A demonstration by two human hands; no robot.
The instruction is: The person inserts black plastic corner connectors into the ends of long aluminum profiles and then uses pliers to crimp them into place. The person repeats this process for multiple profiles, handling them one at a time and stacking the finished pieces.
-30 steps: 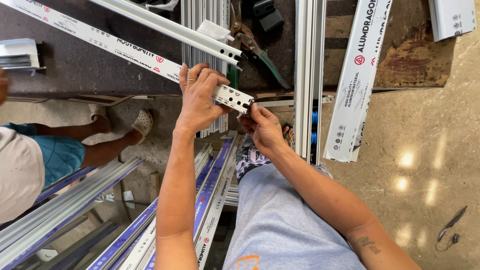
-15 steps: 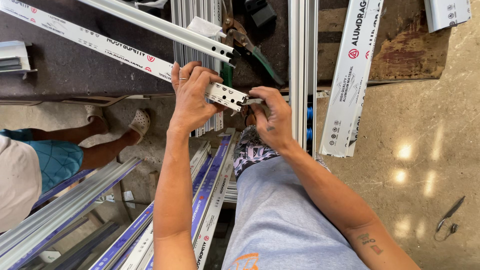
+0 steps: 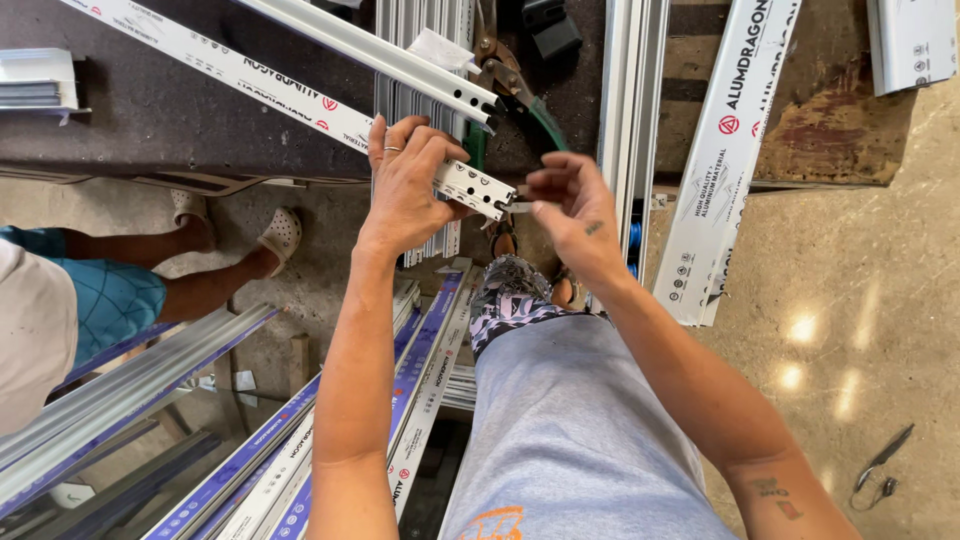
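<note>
White aluminium profile (image 3: 300, 95), film-wrapped, overhangs the near edge of the worktop (image 3: 150, 120). Left hand (image 3: 405, 185) fingers are clamped round its punched end. Right hand (image 3: 570, 210) fingers are pinched on a small part at the tip. Judged light, stiff, slippery; best gripped near the end.

A white aluminium profile (image 3: 300, 95) is gripped near its end by the left hand (image 3: 408, 185); beside that end, the right hand (image 3: 572, 215) is held pinched.

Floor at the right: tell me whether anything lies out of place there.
A small dark hand tool, seemingly pliers or snips, lies alone on the bare concrete floor, apart from the workbench. Another person's sandalled feet stand near the stacked aluminium profiles.
</note>
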